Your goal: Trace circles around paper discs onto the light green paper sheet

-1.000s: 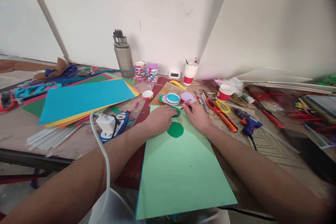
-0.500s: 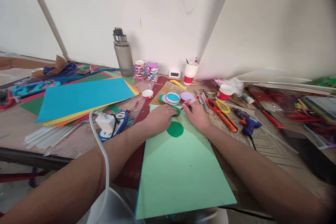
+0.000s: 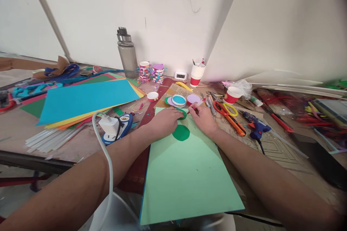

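My left hand (image 3: 165, 120) presses a round green lid (image 3: 182, 114) flat onto the far end of a light green paper sheet (image 3: 184, 173), fingers curled over it. My right hand (image 3: 202, 117) grips a thin red-and-white pen (image 3: 197, 104) with its tip against the lid's right edge. A dark green paper disc (image 3: 180, 133) lies on the sheet just below both hands. Beyond them lie a blue-topped lid (image 3: 178, 100) and a lilac disc (image 3: 193, 99).
A stack of coloured paper with a blue top sheet (image 3: 86, 99) lies at the left, beside a white charger with cable (image 3: 110, 127) and glue sticks (image 3: 51, 138). Scissors (image 3: 226, 110), a blue glue gun (image 3: 256, 125) and paper cups (image 3: 231, 95) sit to the right. A grey bottle (image 3: 126, 54) stands by the wall.
Both hands stay on the green lid; the pen tip has crept slightly along its edge. The view has shifted a little.
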